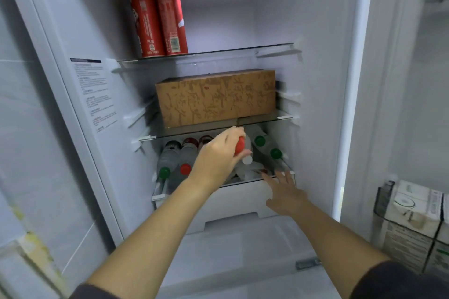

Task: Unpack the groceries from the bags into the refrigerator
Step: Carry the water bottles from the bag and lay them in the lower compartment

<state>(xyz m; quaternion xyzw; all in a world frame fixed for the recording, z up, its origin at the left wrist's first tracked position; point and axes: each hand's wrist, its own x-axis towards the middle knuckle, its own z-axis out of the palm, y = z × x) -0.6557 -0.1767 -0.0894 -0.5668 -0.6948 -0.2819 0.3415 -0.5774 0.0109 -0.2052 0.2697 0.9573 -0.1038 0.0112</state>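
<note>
Your left hand (218, 155) grips the bottle (246, 153), cap toward you, long axis front-to-back, above the gap between lying bottles (170, 160); your right hand (284, 192) hovers open alongside.

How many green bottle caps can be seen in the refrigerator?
3. One green cap is at the bottle shelf's front left; two caps are at its right, one behind the other. The left hand may hide more.

The bottle (241, 146) in my left grip (216, 158) wears a red label and a white cap. The clear bottles (170, 160) around it are capped green and red. The two cans (158, 22) are red with white lettering. The box (216, 97) is tan with darker brown script.
</note>
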